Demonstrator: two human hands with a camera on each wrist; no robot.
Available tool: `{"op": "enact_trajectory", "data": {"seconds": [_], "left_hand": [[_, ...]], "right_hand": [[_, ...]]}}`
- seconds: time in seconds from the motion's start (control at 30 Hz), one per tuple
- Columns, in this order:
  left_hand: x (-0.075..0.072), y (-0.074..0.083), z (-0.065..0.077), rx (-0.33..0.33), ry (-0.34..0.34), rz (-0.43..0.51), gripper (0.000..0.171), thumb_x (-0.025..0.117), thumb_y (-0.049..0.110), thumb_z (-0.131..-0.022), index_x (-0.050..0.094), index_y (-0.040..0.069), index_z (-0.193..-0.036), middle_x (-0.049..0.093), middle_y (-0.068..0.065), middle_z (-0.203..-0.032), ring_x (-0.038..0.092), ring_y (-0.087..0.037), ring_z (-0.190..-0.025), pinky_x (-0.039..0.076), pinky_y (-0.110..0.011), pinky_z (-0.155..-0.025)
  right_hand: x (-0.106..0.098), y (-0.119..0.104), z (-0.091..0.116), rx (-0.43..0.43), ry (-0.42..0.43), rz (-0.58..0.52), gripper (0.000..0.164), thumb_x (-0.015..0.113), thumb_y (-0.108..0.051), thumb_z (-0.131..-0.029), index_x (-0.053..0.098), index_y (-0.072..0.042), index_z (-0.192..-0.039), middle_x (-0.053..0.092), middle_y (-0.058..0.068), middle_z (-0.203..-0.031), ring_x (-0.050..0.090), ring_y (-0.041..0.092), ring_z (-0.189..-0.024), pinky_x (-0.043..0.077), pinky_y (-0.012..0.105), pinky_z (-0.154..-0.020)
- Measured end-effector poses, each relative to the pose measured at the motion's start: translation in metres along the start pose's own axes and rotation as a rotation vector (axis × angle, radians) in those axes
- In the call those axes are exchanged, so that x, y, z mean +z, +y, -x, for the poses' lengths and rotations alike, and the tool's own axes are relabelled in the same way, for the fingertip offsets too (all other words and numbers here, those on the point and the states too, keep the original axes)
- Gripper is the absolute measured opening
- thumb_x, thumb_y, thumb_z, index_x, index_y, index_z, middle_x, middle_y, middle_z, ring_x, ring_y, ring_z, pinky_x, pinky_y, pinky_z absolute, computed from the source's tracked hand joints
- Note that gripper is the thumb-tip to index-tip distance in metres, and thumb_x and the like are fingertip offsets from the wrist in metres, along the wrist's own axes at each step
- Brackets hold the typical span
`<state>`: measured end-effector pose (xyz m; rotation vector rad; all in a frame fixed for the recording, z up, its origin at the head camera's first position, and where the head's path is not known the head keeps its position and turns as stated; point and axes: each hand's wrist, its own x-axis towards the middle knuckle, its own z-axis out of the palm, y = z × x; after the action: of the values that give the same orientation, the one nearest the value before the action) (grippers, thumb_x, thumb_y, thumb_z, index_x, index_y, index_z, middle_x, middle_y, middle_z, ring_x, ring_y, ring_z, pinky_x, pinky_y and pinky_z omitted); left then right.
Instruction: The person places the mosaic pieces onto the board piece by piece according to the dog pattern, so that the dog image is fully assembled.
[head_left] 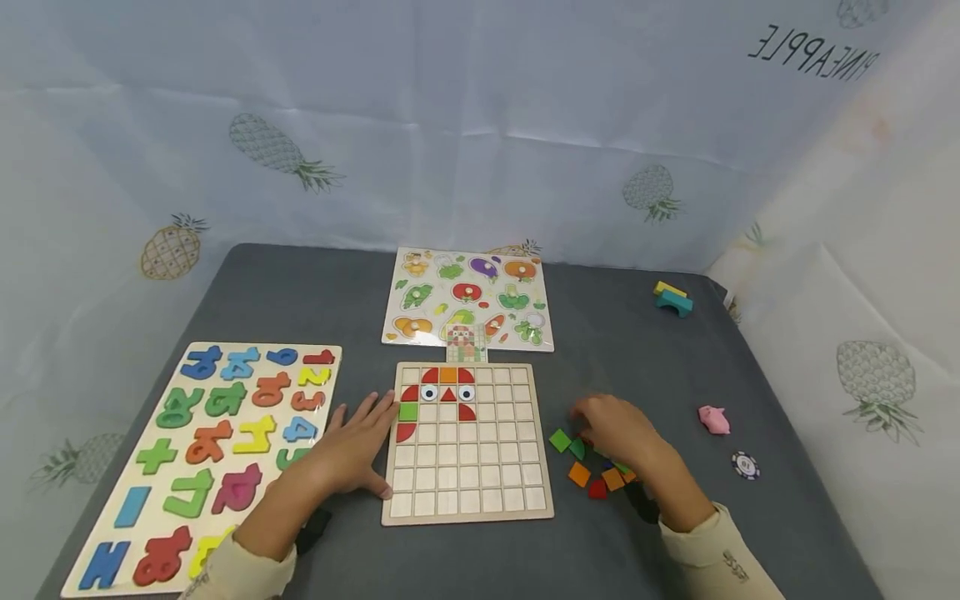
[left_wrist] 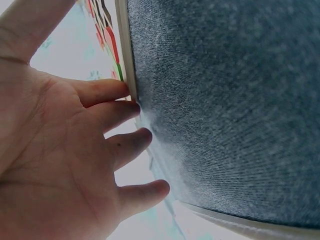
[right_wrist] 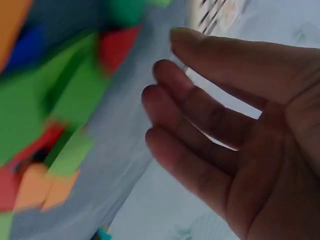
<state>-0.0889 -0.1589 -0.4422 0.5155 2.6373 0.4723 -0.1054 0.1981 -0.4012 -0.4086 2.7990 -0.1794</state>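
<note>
My left hand [head_left: 351, 450] is spread at the left edge of a wooden grid board [head_left: 480, 477], its fingertips right at the rim. Red, orange and green pieces and two round eye pieces [head_left: 429, 392] fill some of the board's upper squares. Right of the board, my right hand [head_left: 618, 429] hovers over a loose pile of small colored pieces. Its fingers are loosely bent, and nothing shows between them in the right wrist view. In the pile are a green square [head_left: 559, 440], an orange square [head_left: 578, 474] and a red piece [head_left: 597, 489]; the hand partly hides others.
A small pattern card [head_left: 467, 343] lies between the grid board and a vegetable puzzle [head_left: 427, 275]. A number puzzle [head_left: 157, 433] is at the left. Toward the right are a pink pig [head_left: 714, 420], a poker chip [head_left: 746, 465] and teal and yellow blocks [head_left: 674, 302].
</note>
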Motion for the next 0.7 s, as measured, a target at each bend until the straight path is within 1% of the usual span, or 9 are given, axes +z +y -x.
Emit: {"op": "enact_trajectory", "data": {"seconds": [0.07,0.13,0.23,0.37,0.47,0.57,0.63,0.7], "left_hand": [[-0.001,0.000,0.000,0.004,0.003,-0.005,0.117,0.085,0.043,-0.049,0.026,0.006,-0.142,0.015,-0.012,-0.150,0.007,-0.034,-0.138,0.003,-0.062,-0.103],[-0.001,0.000,0.000,0.005,0.004,-0.007,0.117,0.085,0.043,-0.049,0.026,0.006,-0.142,0.015,-0.012,-0.150,0.007,-0.034,-0.138,0.003,-0.062,-0.103],[0.000,0.000,-0.001,0.003,0.003,-0.004,0.117,0.085,0.043,-0.049,0.026,0.006,-0.142,0.015,-0.011,-0.151,0.007,-0.033,-0.138,0.003,-0.062,-0.103],[0.003,-0.001,-0.001,-0.001,0.001,0.000,0.117,0.085,0.044,-0.048,0.026,0.006,-0.142,0.015,-0.012,-0.151,0.007,-0.034,-0.138,0.002,-0.062,-0.103],[0.003,-0.001,0.000,-0.004,-0.003,-0.010,0.118,0.085,0.045,-0.048,0.026,0.006,-0.142,0.015,-0.012,-0.151,0.007,-0.034,-0.138,0.002,-0.063,-0.103],[0.002,-0.001,0.000,-0.006,-0.003,-0.021,0.118,0.085,0.045,-0.048,0.026,0.006,-0.142,0.015,-0.012,-0.151,0.007,-0.034,-0.138,0.003,-0.063,-0.103],[0.001,0.000,0.000,-0.008,-0.005,-0.024,0.118,0.085,0.045,-0.048,0.026,0.006,-0.142,0.015,-0.012,-0.151,0.007,-0.034,-0.138,0.003,-0.063,-0.103],[0.001,0.001,-0.001,-0.008,-0.008,-0.022,0.118,0.085,0.045,-0.048,0.026,0.006,-0.142,0.014,-0.012,-0.151,0.007,-0.034,-0.138,0.003,-0.063,-0.103]], "right_hand": [[0.002,0.009,0.006,0.016,-0.018,-0.018,0.016,0.070,-0.007,-0.076,0.066,-0.012,-0.091,0.062,-0.001,-0.088,0.057,0.015,-0.077,0.049,0.036,-0.067],[0.005,0.015,0.009,0.011,-0.024,-0.042,0.014,0.070,-0.009,-0.077,0.066,-0.013,-0.090,0.061,-0.003,-0.086,0.055,0.013,-0.075,0.049,0.036,-0.067],[0.011,0.021,0.010,0.002,-0.015,-0.071,0.014,0.070,-0.010,-0.077,0.067,-0.013,-0.090,0.062,-0.003,-0.087,0.055,0.012,-0.077,0.049,0.037,-0.071],[0.015,0.025,0.010,0.033,-0.007,-0.082,0.012,0.071,-0.012,-0.077,0.066,-0.014,-0.087,0.062,-0.004,-0.085,0.055,0.012,-0.075,0.049,0.037,-0.071],[0.014,0.026,0.010,0.039,-0.009,-0.070,0.011,0.072,-0.014,-0.076,0.065,-0.015,-0.085,0.061,-0.004,-0.082,0.054,0.010,-0.072,0.049,0.034,-0.068],[0.011,0.025,0.008,0.021,-0.004,-0.029,0.009,0.072,-0.013,-0.075,0.065,-0.014,-0.081,0.059,-0.004,-0.078,0.051,0.011,-0.067,0.048,0.033,-0.062],[0.010,0.025,0.004,0.018,0.024,0.008,0.009,0.072,-0.011,-0.076,0.064,-0.014,-0.078,0.057,-0.004,-0.074,0.049,0.011,-0.064,0.046,0.031,-0.059],[0.010,0.025,0.000,0.023,0.074,0.029,0.010,0.071,-0.010,-0.076,0.062,-0.014,-0.075,0.056,-0.004,-0.071,0.048,0.012,-0.061,0.045,0.030,-0.056]]}}
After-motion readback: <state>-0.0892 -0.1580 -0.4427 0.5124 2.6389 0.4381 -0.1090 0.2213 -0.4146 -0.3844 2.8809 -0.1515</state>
